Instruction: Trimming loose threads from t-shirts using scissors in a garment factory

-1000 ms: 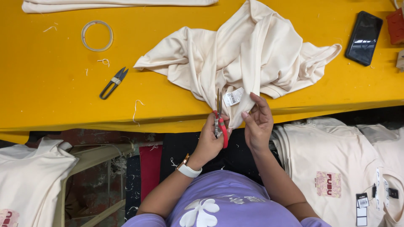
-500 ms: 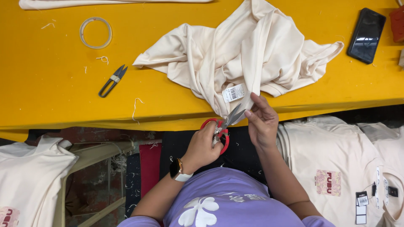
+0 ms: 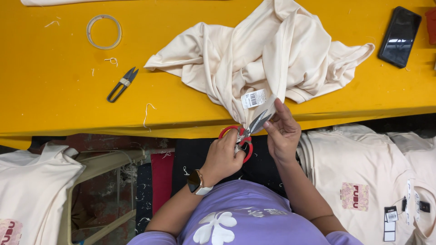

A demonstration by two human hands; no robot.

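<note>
A: Largest items?
B: Yellow table [image 3: 54, 113] across upper frame; cream garment [image 3: 272, 54] heaped upper centre, hem hanging over the edge.
A: Hands?
B: Left hand [image 3: 225, 156] gripped red scissors [image 3: 243, 136], blades at the hem; right hand [image 3: 282, 131] pinched fabric just beside them.

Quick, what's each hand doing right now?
Left hand: closed on the red-handled scissors.
Right hand: fingers pinching the cream shirt edge by the blades.
</note>
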